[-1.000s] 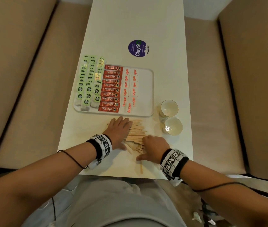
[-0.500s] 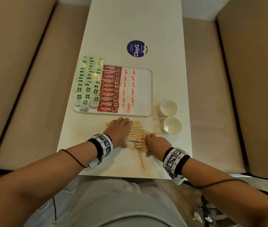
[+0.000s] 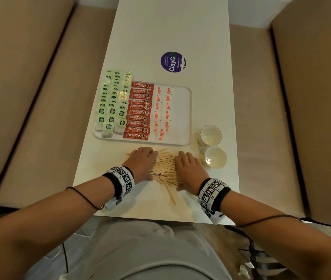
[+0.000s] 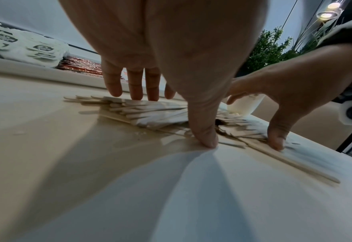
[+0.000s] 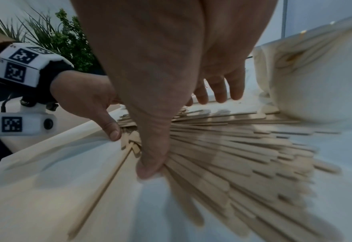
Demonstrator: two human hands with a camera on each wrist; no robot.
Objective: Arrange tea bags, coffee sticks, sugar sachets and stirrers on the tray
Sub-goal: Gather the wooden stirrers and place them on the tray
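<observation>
We see the counter [image 3: 170,27] carrying the white tray [image 3: 182,114], which holds green tea bags [image 3: 112,106] at its left, red coffee sticks [image 3: 139,112] in the middle and sugar sachets [image 3: 163,112] to their right. The wooden stirrers [image 3: 165,166] lie piled on the counter just before the tray. Our left hand [image 3: 141,163] and right hand [image 3: 189,171] flank the pile, each grip released, fingers straight against the sticks. Two cups [image 3: 211,135] stand at the right.
</observation>
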